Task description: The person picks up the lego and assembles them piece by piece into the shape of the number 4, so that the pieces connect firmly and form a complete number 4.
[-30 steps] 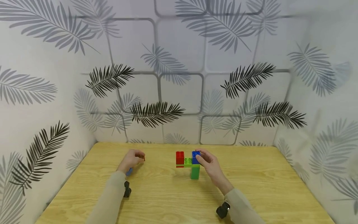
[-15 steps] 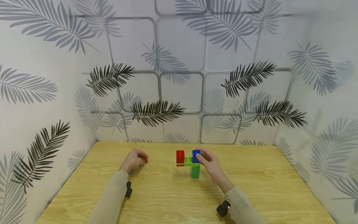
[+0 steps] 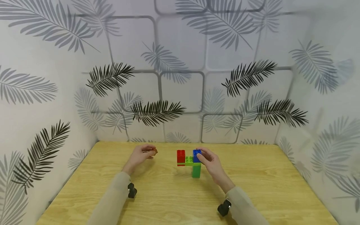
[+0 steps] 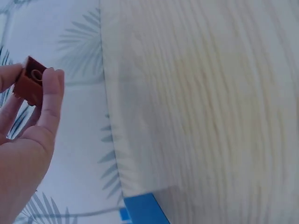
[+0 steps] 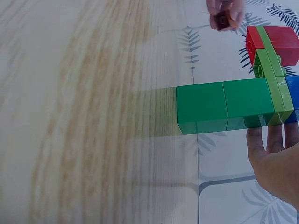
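Note:
In the head view my left hand (image 3: 137,157) pinches a small reddish-brown toy brick (image 3: 154,151) between thumb and fingers, raised over the table. The left wrist view shows the hollow underside of this brown brick (image 4: 32,77). My right hand (image 3: 212,165) grips the blue brick (image 3: 197,155) atop a toy brick build, thumb on its front. Two stacked green bricks (image 5: 224,105) form the standing column. Across them lies a lime-green plate (image 3: 189,161), jutting left, with red bricks (image 3: 181,156) above and below its far end.
Another blue brick (image 4: 145,208) lies on the table by my left hand, hidden behind the wrist in the head view. The wooden table (image 3: 174,200) meets a leaf-patterned wall covering (image 3: 180,93) at its back. Dark cameras sit at both wrists.
My left hand has lifted the brown brick up from the table and moved right, closer to the build. The right hand and the build have stayed put.

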### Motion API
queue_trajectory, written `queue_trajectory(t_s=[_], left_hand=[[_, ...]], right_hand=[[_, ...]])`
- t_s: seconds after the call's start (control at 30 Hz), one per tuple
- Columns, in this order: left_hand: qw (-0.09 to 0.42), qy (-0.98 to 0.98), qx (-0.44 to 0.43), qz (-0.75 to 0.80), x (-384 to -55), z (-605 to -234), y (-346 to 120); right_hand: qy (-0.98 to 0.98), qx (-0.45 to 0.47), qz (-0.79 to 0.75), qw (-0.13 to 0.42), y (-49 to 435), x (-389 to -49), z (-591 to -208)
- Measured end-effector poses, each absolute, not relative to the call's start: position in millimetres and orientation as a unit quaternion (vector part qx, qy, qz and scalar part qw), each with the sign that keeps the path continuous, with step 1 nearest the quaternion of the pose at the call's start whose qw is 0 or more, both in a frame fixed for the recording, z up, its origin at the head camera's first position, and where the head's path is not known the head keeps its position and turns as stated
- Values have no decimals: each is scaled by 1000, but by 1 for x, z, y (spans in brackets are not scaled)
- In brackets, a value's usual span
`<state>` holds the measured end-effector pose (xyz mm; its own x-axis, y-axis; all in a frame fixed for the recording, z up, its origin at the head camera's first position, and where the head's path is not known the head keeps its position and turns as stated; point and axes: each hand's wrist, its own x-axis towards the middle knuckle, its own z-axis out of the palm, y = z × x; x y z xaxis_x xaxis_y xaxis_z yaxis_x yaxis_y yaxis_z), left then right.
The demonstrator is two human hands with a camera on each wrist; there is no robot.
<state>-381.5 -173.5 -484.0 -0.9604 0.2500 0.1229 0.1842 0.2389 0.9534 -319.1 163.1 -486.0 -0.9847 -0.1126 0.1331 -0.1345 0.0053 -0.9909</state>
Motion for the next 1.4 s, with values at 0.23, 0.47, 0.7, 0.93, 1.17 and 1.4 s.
queue_trajectory(t_s=[0.23, 0.47, 0.7, 0.93, 1.17, 1.4], left_hand=[[10, 747, 140, 649, -370, -470, -148], [-48, 749, 147, 644, -364, -458, -126], [-55, 733, 168, 656, -357, -454, -108], [-76, 746, 174, 638, -350, -449, -92], [-93, 739, 237, 623, -342, -449, -75], [-105, 759, 248, 593, -334, -446, -61]], right_hand=[[-710, 91, 698, 8, 165, -317, -486], [-715, 90, 694, 10, 163, -318, -484], [-722, 86, 686, 11, 163, -319, -485], [-721, 91, 687, 15, 163, -319, -485], [-730, 83, 678, 22, 162, -319, -484], [-728, 82, 680, 19, 160, -319, -485]])
